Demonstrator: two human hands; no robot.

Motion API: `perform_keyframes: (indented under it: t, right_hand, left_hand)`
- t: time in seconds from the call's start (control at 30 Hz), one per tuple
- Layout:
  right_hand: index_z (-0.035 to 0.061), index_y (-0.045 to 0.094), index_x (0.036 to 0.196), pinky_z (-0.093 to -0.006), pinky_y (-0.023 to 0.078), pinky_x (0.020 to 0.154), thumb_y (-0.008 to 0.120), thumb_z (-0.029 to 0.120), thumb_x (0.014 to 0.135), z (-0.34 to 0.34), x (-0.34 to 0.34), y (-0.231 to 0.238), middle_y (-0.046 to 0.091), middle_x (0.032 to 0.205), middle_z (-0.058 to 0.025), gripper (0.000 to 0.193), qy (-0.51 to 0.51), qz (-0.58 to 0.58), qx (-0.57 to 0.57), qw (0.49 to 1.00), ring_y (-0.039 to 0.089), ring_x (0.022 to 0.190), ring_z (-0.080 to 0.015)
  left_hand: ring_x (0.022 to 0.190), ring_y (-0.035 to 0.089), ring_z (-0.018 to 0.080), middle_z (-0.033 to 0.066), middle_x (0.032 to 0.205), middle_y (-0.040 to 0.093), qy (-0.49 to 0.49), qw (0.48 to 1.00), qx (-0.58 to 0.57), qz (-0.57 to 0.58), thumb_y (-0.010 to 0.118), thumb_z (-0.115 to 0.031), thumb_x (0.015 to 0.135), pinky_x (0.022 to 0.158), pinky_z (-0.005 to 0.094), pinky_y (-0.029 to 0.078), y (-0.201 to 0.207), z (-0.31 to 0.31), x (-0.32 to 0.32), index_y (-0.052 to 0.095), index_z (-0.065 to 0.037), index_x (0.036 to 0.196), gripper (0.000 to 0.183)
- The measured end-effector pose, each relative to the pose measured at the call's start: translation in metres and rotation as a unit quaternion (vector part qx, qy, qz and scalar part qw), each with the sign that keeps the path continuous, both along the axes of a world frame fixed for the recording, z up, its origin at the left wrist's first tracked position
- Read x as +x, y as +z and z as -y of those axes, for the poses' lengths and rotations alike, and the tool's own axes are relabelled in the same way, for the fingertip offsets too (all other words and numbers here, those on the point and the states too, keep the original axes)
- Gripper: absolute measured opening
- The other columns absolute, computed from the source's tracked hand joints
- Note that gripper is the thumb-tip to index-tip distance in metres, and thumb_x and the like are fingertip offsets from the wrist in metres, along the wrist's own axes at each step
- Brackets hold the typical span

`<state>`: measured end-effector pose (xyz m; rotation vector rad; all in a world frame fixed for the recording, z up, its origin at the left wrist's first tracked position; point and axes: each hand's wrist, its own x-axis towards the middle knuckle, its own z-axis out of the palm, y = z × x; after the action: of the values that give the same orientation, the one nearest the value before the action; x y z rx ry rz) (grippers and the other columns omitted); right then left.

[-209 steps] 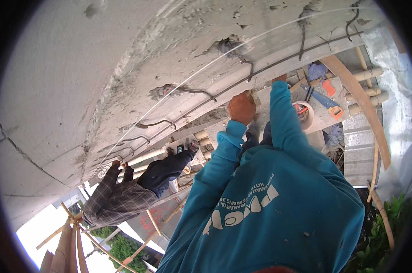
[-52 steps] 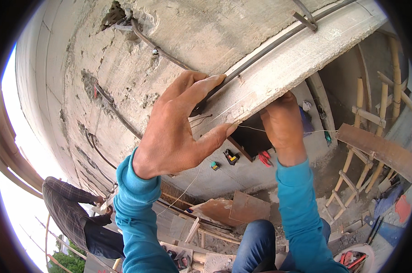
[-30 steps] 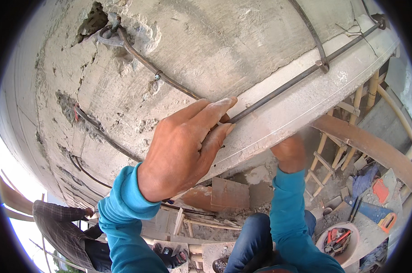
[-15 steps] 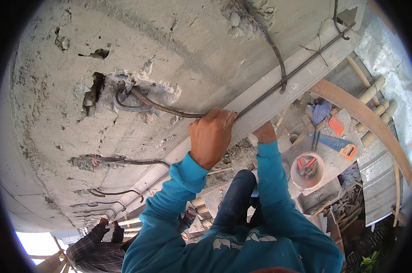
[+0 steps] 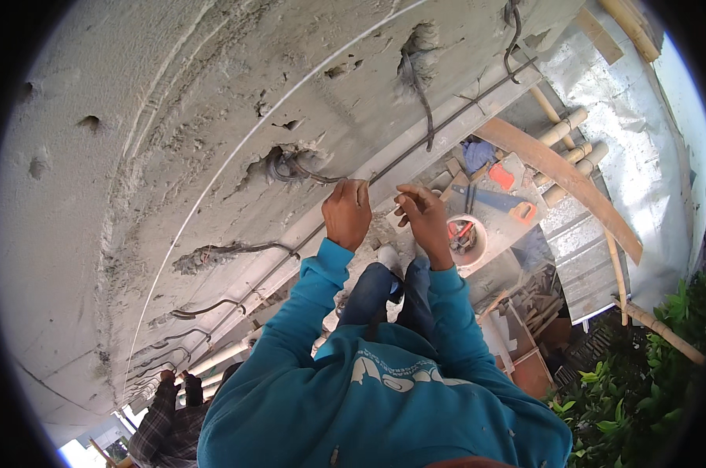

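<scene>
Head: rebar (image 5: 400, 161) diagonal toward upper right

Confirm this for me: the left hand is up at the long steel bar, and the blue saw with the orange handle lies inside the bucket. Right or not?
Not quite: the blue saw lies outside the bucket, on the grey board beside it, as the head view shows. The left hand is indeed at the long steel bar.
</scene>
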<state>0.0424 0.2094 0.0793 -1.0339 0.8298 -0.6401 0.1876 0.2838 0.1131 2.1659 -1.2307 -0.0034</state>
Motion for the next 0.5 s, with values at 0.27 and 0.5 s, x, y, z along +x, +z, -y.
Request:
perform_keyframes:
  t: [0.27, 0.5]
  right_hand:
    - [0.0013, 0.069, 0.096, -0.0440, 0.050, 0.077, 0.065, 0.002, 0.079, 0.038, 0.053, 0.001, 0.065, 0.088, -0.0165, 0.018, 0.113, -0.135, -0.474, 0.863, 0.061, 0.088, -0.0375]
    - [0.0007, 0.062, 0.087, -0.0486, 0.049, 0.073, 0.063, 0.004, 0.083, 0.035, 0.066, 0.002, 0.064, 0.088, -0.0198, 0.005, 0.105, -0.224, -0.486, 0.838, 0.061, 0.084, -0.0417]
  left_hand:
    - [0.082, 0.067, 0.0301, 0.0074, 0.091, 0.069, 0.071, 0.995, 0.012, -0.074, 0.072, -0.023, 0.084, 0.073, 0.0415, 0.052, 0.008, -0.019, -0.026, 0.070, -0.008, 0.100, 0.022]
    - [0.089, 0.067, 0.0299, 0.0099, 0.094, 0.069, 0.193, 0.942, 0.072, -0.265, 0.074, -0.039, 0.081, 0.077, 0.0434, 0.052, -0.002, -0.068, -0.040, 0.068, -0.006, 0.105, 0.042]
